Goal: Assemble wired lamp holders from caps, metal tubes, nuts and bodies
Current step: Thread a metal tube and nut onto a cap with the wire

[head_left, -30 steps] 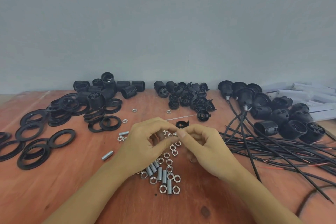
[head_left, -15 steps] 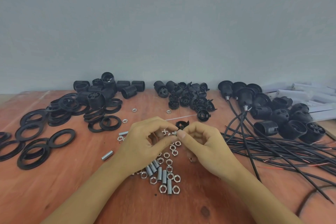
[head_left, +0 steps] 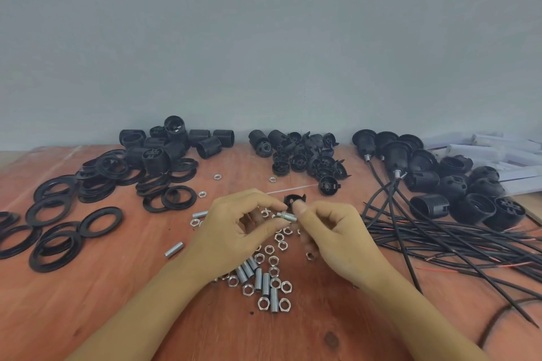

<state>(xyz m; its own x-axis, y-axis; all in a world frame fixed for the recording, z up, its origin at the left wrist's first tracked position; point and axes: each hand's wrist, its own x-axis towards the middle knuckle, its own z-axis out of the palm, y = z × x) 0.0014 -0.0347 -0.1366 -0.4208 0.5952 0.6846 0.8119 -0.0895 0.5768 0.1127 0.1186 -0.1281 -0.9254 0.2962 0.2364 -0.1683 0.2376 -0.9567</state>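
Both hands meet above the middle of the wooden table (head_left: 88, 316). A short threaded metal tube (head_left: 289, 216) lies level between them. My left hand (head_left: 234, 231) pinches its left end, where a nut sits, and my right hand (head_left: 334, 237) pinches its right end. Just behind the fingertips a black cap (head_left: 294, 200) lies on the table. Under and in front of the hands lie several loose nuts and metal tubes (head_left: 264, 281). More black caps (head_left: 305, 160) are heaped at the back centre. Threaded black bodies (head_left: 176, 143) are piled at the back left.
Black rings (head_left: 73, 214) spread over the left of the table. Wired lamp holders (head_left: 457, 184) with long black cables (head_left: 457, 246) fill the right side. White boxes (head_left: 510, 155) lie at the far right. A lone metal tube (head_left: 174, 249) rests left of my left forearm.
My hands have drawn slightly apart, so the metal tube between the fingertips now shows. My right thumb has lifted. Nothing on the table has moved.
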